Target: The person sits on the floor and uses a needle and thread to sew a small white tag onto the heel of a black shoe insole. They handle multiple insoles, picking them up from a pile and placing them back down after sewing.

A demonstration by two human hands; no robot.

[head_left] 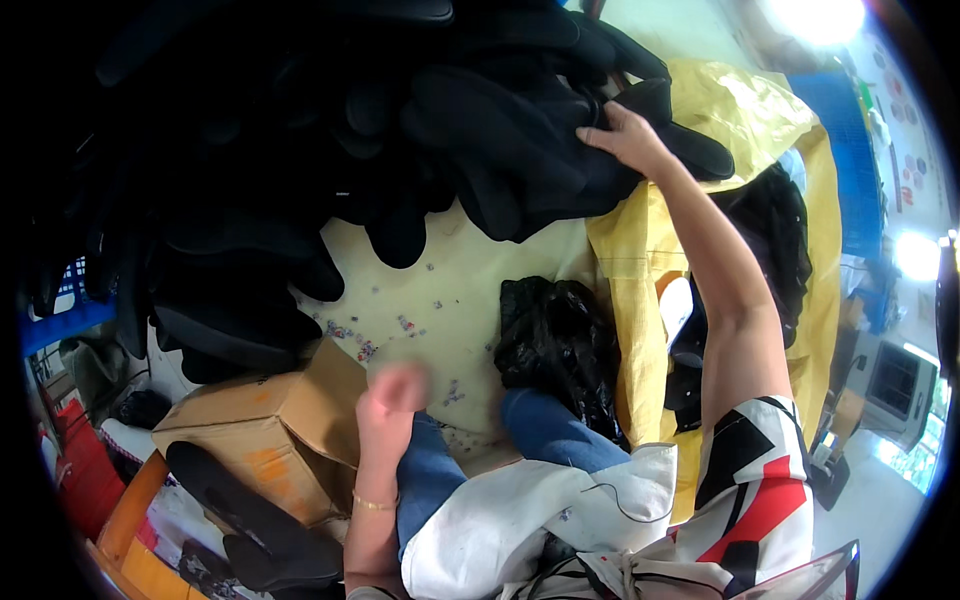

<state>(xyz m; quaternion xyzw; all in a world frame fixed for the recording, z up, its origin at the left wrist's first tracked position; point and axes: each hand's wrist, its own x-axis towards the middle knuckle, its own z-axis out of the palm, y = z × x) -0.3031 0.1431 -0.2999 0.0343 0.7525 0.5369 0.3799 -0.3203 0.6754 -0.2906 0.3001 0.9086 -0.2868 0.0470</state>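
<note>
Reaching far out to the right, my right hand (628, 136) is at the edge of a black padded fabric piece (520, 140) in a large heap. Its thumb lies along the near side, and the other fingers are partly hidden in the dark fabric. My left hand (390, 395) is raised above my lap, near the flap of a cardboard box (260, 415). Its fingers are smeared by blur, and nothing can be made out in them. More black padded pieces (240, 250) with rounded lobes are piled across the left and far side.
A yellow woven sack (630, 300) holding dark items stands at my right, beside a crumpled black plastic bag (550, 330). Small coloured scraps (365, 350) litter the pale surface (455, 290) ahead. Another black padded piece (250, 520) leans by the box. A white cloth (500, 520) covers my lap.
</note>
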